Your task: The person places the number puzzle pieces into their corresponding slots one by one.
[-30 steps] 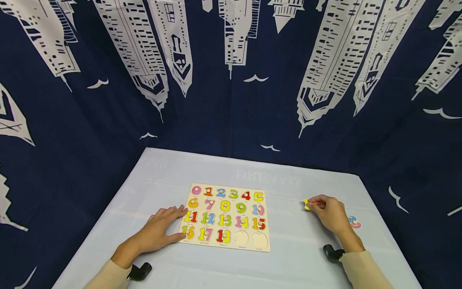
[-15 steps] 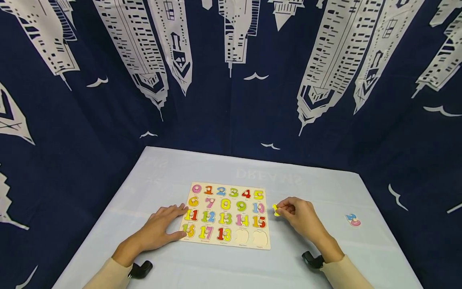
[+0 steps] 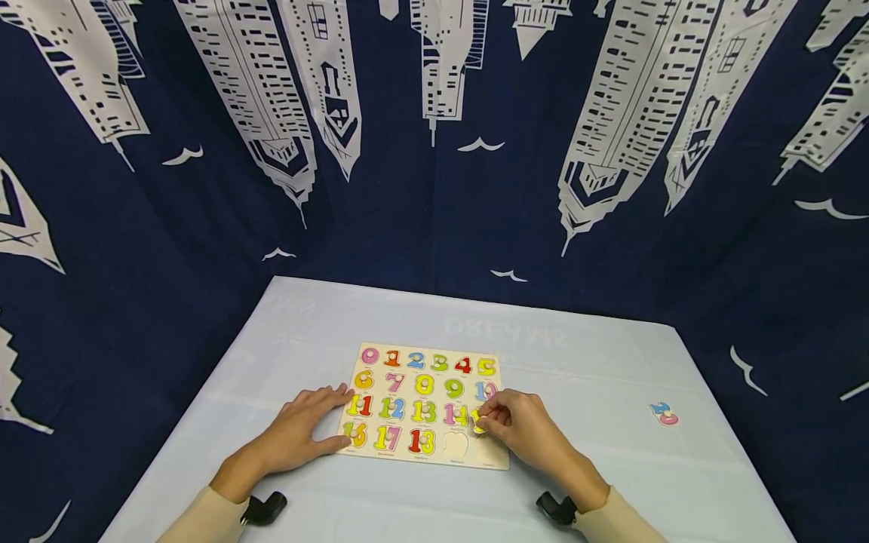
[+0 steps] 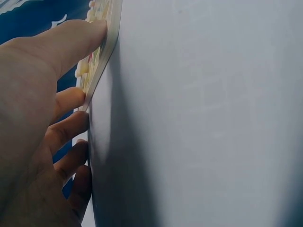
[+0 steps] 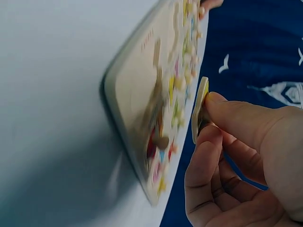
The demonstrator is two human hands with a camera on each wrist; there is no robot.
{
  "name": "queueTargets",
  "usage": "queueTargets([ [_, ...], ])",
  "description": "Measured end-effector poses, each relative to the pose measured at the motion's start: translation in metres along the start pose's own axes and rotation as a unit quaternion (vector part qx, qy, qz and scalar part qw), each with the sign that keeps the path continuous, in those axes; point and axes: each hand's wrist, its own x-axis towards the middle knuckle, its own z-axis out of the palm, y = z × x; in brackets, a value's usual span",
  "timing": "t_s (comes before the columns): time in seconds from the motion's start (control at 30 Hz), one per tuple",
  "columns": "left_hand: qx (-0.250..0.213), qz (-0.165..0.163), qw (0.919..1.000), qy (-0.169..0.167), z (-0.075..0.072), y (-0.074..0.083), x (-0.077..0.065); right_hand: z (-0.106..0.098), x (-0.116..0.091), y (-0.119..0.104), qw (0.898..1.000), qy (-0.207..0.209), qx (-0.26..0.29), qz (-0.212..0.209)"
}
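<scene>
A wooden number puzzle board (image 3: 438, 451) lies on the table, most of its recesses filled with colourful knobbed number pieces. My left hand (image 3: 299, 430) rests on its left edge, fingers extended; in the left wrist view the thumb (image 4: 78, 40) lies over the board's edge. Between thumb and fingertips, my right hand (image 3: 532, 434) pinches a yellow number piece (image 3: 478, 422) over the right side of the board. The right wrist view shows that puzzle piece (image 5: 200, 111) edge-on and apart from the board. In the bottom row one bare recess (image 3: 455, 446) shows; the right hand partly hides the corner beside it.
A blue and pink number 20 piece (image 3: 664, 413) lies on the white tabletop (image 3: 591, 362) to the right. Behind the table hangs a dark blue cloth (image 3: 434, 211) printed with white buildings. Each wrist wears a black camera (image 3: 558, 509).
My right hand has carried the yellow number piece leftward from the table's right side to over the board. The 20 piece has come fully into view. My left hand has stayed put.
</scene>
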Motion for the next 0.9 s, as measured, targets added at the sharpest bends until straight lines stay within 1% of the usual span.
queueTargets([
  [0.13, -0.003, 0.0, 1.0, 0.0, 0.0, 0.0, 0.0, 0.012, 0.002, -0.005, 1.0, -0.02, 0.009, -0.016],
  [0.27, -0.003, 0.001, 1.0, -0.001, 0.0, 0.0, 0.0, 0.022, 0.003, -0.01, 0.999, -0.047, 0.008, -0.015],
  [0.4, -0.002, 0.002, 1.0, 0.0, 0.0, 0.0, 0.0, 0.029, 0.003, -0.014, 0.998, -0.061, 0.006, -0.017],
  [0.57, 0.001, 0.003, 1.0, -0.001, 0.0, -0.001, 0.001, 0.035, 0.003, -0.017, 0.998, -0.066, 0.005, -0.02],
  [0.9, -0.001, 0.001, 1.0, 0.0, 0.0, -0.002, 0.001, 0.041, 0.005, -0.022, 0.998, -0.064, 0.006, -0.014],
])
